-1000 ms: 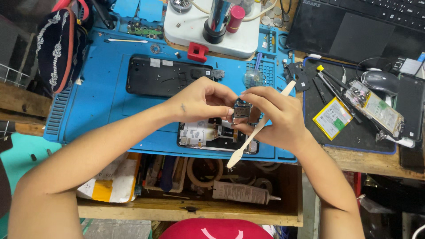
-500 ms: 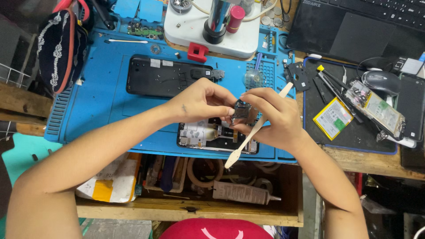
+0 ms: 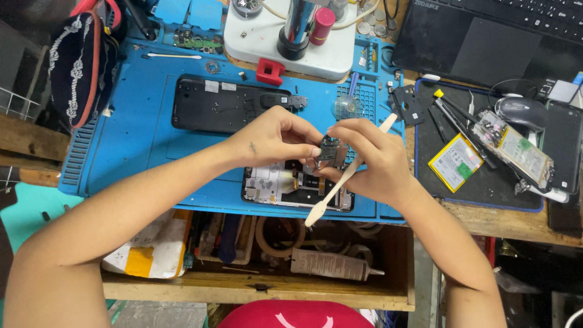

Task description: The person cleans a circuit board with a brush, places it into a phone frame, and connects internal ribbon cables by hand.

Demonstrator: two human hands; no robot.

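Note:
Both my hands meet over the blue work mat (image 3: 139, 152), pinching a small grey circuit board (image 3: 331, 149) between their fingertips. My left hand (image 3: 273, 136) grips the board's left side. My right hand (image 3: 370, 161) holds its right side and also carries a white plastic pry stick (image 3: 340, 185) that slants down to the left. Directly below the hands lies an opened phone frame (image 3: 276, 185) with its insides exposed. A black phone back cover (image 3: 225, 104) rests on the mat behind the hands.
A white microscope base (image 3: 291, 36) stands at the back. To the right, a black mat (image 3: 480, 182) carries a yellow battery (image 3: 455, 161), tools and another phone part; a laptop (image 3: 504, 36) and mouse (image 3: 522, 112) sit behind. An open drawer (image 3: 273, 255) below holds clutter.
My hands have stayed in nearly the same place over the phone frame; the fingers shifted only slightly on the small board.

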